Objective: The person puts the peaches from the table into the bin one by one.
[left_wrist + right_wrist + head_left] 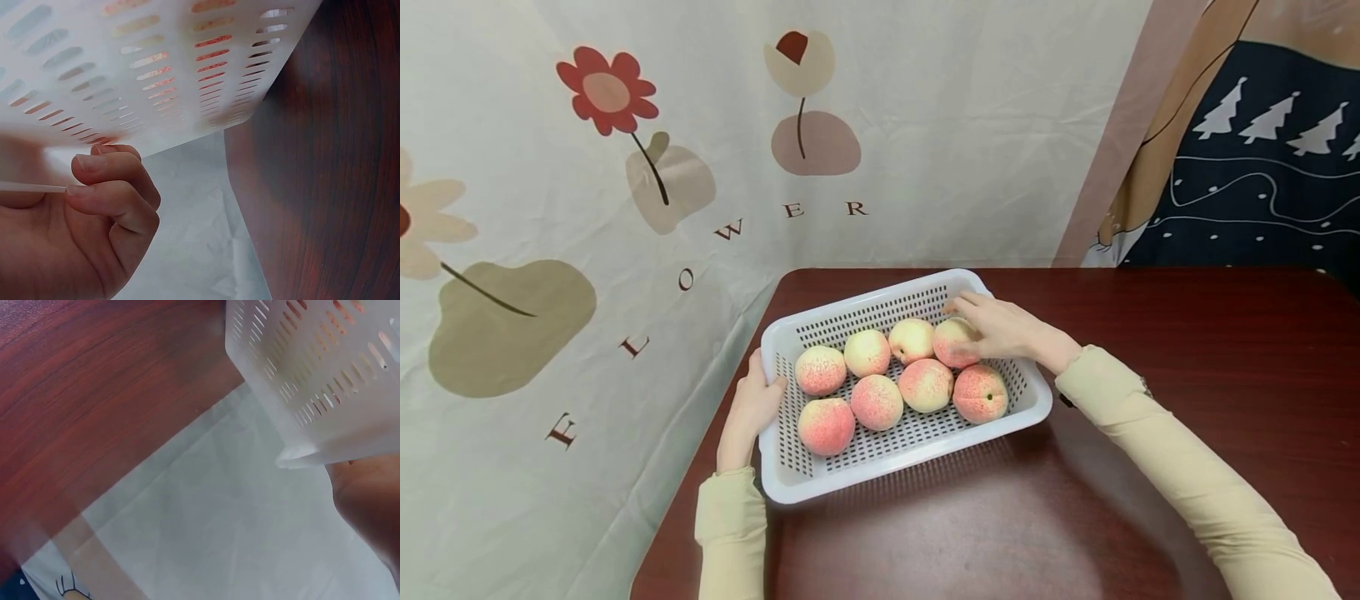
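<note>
A white slotted plastic basket (880, 468) holds several pink and yellow peaches, among them a front-left peach (826, 427) and a front-right peach (981, 394). At the basket's left end my left hand (751, 406) grips the rim, thumb inside; in the left wrist view its curled fingers (115, 206) show below the rim on the outside. My right hand (1003, 327) reaches over the right end. Its thumb lies over the back-right peach (951, 340), and its fingers spread beyond that peach. In the right wrist view the basket wall (337, 419) hides the fingers.
The basket is over a dark red wooden table (1187, 358), toward its left side. A pale printed cloth (962, 167) hangs behind and to the left of the table. A navy panel with white trees (1262, 183) hangs at the right.
</note>
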Tool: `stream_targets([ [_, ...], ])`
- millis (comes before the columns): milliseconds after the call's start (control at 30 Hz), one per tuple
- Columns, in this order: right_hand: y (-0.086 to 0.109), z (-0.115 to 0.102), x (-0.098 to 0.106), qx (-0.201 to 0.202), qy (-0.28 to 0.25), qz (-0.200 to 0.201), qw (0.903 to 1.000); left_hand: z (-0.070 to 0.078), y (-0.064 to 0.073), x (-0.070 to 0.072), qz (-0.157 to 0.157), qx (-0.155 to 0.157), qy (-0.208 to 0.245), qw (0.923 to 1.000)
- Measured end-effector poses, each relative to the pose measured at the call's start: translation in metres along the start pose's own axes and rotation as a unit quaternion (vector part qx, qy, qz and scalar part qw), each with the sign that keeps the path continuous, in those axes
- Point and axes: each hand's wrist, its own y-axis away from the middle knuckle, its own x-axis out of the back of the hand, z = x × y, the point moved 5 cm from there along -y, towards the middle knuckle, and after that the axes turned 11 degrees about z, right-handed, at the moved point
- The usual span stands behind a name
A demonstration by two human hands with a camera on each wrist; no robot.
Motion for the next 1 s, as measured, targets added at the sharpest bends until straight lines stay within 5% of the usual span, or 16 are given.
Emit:
stream_targets([
  [300, 0.007, 0.005, 0.011, -0.012, -0.012, 0.028, 0.9995, 0.001, 0.001, -0.001, 0.001, 0.007, 0.009, 0.9999],
  [533, 0.016, 0.010, 0.022, -0.046, -0.041, 0.057, 0.9964, 0.006, 0.003, 0.010, 0.074, -0.017, -0.082, 0.9937],
  [667, 0.023, 0.013, 0.029, -0.064, -0.052, 0.072, 0.9940, 0.011, 0.008, 0.018, 0.121, -0.044, -0.096, 0.9870],
  [1000, 0.039, 0.024, 0.052, -0.087, -0.052, 0.119, 0.9877, 0.044, 0.041, 0.038, 0.151, -0.085, -0.106, 0.9792],
])
